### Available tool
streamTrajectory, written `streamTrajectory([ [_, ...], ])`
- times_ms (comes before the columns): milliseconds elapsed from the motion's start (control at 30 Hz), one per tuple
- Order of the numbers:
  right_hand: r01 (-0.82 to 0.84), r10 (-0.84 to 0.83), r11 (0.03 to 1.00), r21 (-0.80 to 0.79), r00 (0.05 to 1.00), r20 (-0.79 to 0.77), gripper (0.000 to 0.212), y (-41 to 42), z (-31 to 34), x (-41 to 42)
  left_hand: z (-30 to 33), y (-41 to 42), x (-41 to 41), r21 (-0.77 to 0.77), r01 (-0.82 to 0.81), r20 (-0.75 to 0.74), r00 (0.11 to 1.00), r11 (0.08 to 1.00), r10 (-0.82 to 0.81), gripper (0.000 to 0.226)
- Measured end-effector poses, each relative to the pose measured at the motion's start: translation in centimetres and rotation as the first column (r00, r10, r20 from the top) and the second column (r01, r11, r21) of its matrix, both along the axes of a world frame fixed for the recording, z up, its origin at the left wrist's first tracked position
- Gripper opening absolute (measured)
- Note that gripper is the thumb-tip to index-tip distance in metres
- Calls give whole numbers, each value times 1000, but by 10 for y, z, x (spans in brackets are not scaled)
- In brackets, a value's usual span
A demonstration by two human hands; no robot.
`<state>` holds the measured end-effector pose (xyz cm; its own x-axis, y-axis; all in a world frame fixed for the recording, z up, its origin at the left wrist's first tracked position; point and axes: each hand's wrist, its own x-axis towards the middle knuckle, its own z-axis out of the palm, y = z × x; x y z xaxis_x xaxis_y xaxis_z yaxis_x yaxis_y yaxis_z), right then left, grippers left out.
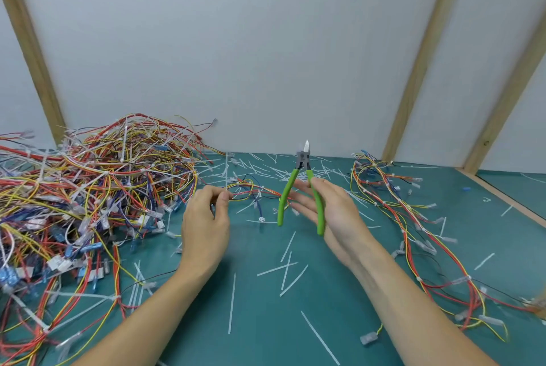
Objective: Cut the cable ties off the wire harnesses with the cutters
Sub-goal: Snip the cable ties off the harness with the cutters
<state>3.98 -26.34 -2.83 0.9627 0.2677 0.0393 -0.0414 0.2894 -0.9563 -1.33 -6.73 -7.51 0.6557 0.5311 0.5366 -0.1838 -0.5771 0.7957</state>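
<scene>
While the left hand (205, 226) pinches a harness (248, 189) wire, the right hand (331, 215) loosely grips green cutters (301, 188), handles spread, tip up.

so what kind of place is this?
Probably a harness rework bench: teal cutting mat, plain white partition, a heap of tied wire harnesses, cut cable ties strewn about, green-handled cutters in hand.
</scene>
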Motion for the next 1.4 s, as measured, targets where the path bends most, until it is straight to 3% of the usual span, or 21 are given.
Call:
streamTrajectory([
  [100,-166,198,938,303,977,-78,13,-8,5,1,-2,1,1,-12,43,-3,999,999,-43,12],
  [200,-184,226,928,324,969,-97,24,-12,4,3,-2,1,0,-31,89,8,996,996,-89,15],
  [300,-95,110,972,217,992,-57,33,-6,2,-1,-1,-1,-1,-26,141,20,990,990,-141,19],
  [400,144,-111,985,-97,952,284,42,-2,-1,-9,-1,-3,-2,-12,198,11,980,980,-198,20],
  [467,221,-125,960,-171,886,448,36,2,-5,-14,-1,-6,-2,43,243,4,970,969,-244,19],
  [567,135,-42,974,-182,896,442,37,13,-5,-20,-1,-11,-3,148,347,-4,937,926,-350,13],
  [667,75,34,972,-223,894,446,17,20,-11,-23,-2,-16,-3,230,429,-27,900,874,-435,8],
  [800,119,49,934,-337,891,452,16,18,-21,-22,-2,-21,-5,217,515,-88,857,830,-508,12],
  [900,129,12,945,-301,905,426,13,19,-22,-20,1,-18,-5,174,493,-76,870,852,-488,13],
  [1067,0,123,948,-319,924,363,31,14,-21,-14,7,-16,-9,126,467,-67,884,875,-462,18],
  [1167,24,116,941,-337,914,389,22,15,-22,-14,8,-16,-9,99,408,-57,913,908,-404,15],
  [1267,83,68,937,-340,909,411,16,18,-24,-16,10,-18,-10,224,283,-30,958,932,-284,6],
  [1400,190,-41,926,-326,909,414,16,19,-26,-15,18,-20,-16,445,20,193,974,895,-118,12],
])
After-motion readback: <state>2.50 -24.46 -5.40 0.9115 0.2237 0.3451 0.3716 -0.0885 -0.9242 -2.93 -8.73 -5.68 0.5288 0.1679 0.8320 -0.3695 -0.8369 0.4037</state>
